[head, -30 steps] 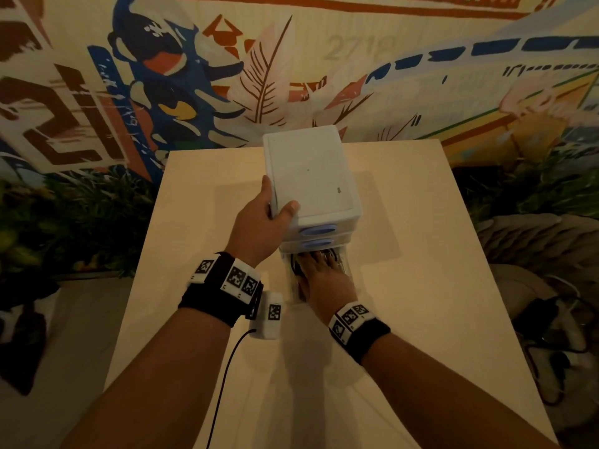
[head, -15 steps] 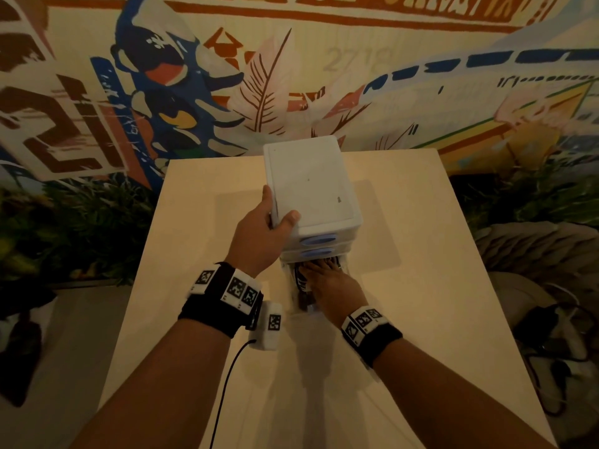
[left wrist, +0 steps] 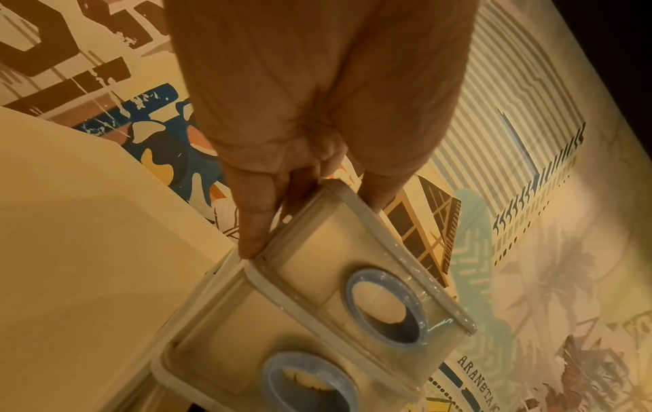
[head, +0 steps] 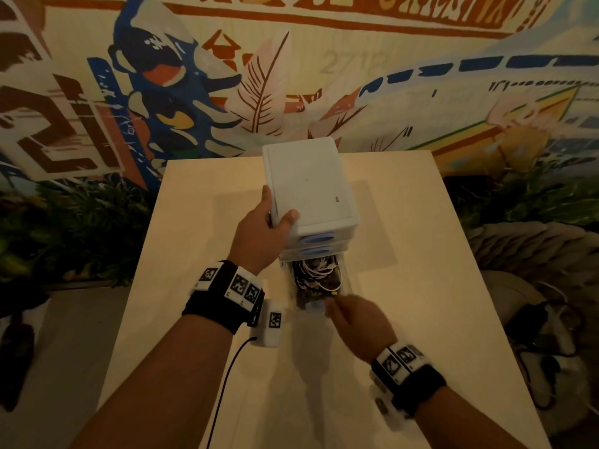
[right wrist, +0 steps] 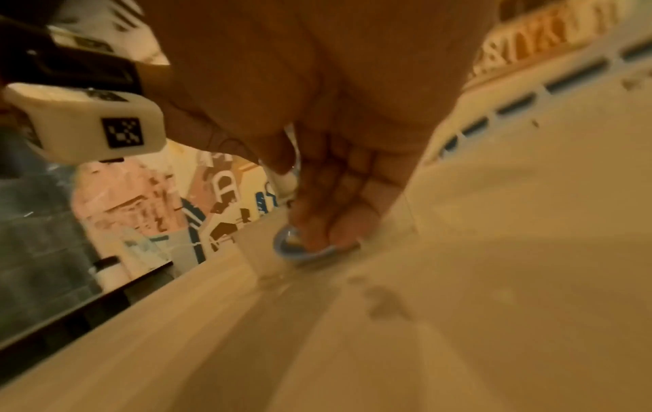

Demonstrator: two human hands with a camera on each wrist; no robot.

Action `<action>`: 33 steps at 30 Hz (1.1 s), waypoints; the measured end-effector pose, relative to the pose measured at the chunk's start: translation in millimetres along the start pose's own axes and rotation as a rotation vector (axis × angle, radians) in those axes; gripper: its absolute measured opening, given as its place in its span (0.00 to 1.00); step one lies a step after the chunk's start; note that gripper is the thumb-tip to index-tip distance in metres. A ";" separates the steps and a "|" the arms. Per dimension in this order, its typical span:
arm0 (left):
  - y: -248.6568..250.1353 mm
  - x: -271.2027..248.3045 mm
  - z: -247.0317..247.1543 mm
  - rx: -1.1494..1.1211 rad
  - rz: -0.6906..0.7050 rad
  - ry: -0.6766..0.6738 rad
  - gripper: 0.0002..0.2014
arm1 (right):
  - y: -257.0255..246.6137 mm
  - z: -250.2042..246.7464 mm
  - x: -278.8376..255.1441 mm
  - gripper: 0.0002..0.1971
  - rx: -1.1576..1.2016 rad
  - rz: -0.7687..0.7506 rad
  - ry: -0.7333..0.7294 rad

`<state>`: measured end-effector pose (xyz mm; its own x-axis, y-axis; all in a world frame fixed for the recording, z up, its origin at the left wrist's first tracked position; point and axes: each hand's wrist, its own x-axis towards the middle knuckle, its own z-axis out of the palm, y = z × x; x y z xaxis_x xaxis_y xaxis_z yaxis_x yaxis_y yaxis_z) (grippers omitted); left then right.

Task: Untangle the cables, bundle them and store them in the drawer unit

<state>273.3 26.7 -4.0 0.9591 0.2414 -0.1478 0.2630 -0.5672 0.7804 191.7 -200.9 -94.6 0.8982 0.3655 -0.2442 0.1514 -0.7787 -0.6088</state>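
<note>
A white drawer unit (head: 308, 186) stands upright at the middle of the beige table (head: 405, 254). My left hand (head: 277, 210) grips its top front left corner, thumb on the lid and fingers down the side; the left wrist view shows the same hold (left wrist: 312, 223) on the unit (left wrist: 352, 278). The clear bottom drawer (head: 345, 280) is pulled out toward me and holds a heap of white and dark cables (head: 316, 273). My right hand (head: 334, 306) is at the drawer's front. Its fairly straight fingertips (right wrist: 317, 237) rest in the blue ring handle (right wrist: 292, 251).
The two upper drawers with blue handles (head: 316, 238) are pushed in. A white tagged camera block (head: 272, 322) with a black cord hangs by my left wrist. A painted wall rises behind the table, plants flank it, and loose gear (head: 544, 325) lies on the floor at right.
My right hand has come out of the bottom drawer, where it lay on the cables, back to the drawer's front handle. The cables now show. My left hand keeps its hold.
</note>
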 end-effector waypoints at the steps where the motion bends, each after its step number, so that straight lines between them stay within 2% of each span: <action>1: -0.3 0.0 0.3 -0.001 0.002 0.004 0.44 | 5.6 9.5 -6.0 0.18 0.155 0.110 -0.066; 3: -0.7 -0.9 0.6 -0.016 0.007 0.007 0.46 | 7.0 26.5 -9.9 0.13 0.683 0.352 -0.103; 5: -1.1 -1.6 0.8 -0.044 0.004 0.011 0.48 | 0.8 37.6 -3.6 0.11 1.158 0.532 -0.019; 7: -1.7 -1.2 0.8 -0.043 0.007 0.012 0.47 | -9.1 43.7 3.0 0.10 1.441 0.603 0.079; 11: -1.5 0.5 -0.6 -0.046 0.005 0.007 0.47 | -20.5 52.8 15.3 0.09 1.784 0.635 0.233; 16: 2.8 0.0 -3.7 0.005 0.016 -0.009 0.44 | -24.9 58.4 36.0 0.10 1.888 0.672 0.349; 28: 0.1 -0.5 -0.3 -0.033 -0.001 0.001 0.44 | -40.1 47.8 84.5 0.13 1.970 0.621 0.332; 33: 3.8 -2.3 -1.2 -0.042 -0.017 -0.008 0.43 | -41.5 33.7 94.0 0.11 1.893 0.648 0.273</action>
<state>271.9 24.9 0.0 0.9552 0.2447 -0.1662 0.2753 -0.5297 0.8023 255.9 -117.1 -117.7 0.6855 0.0932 -0.7221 -0.5328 0.7402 -0.4102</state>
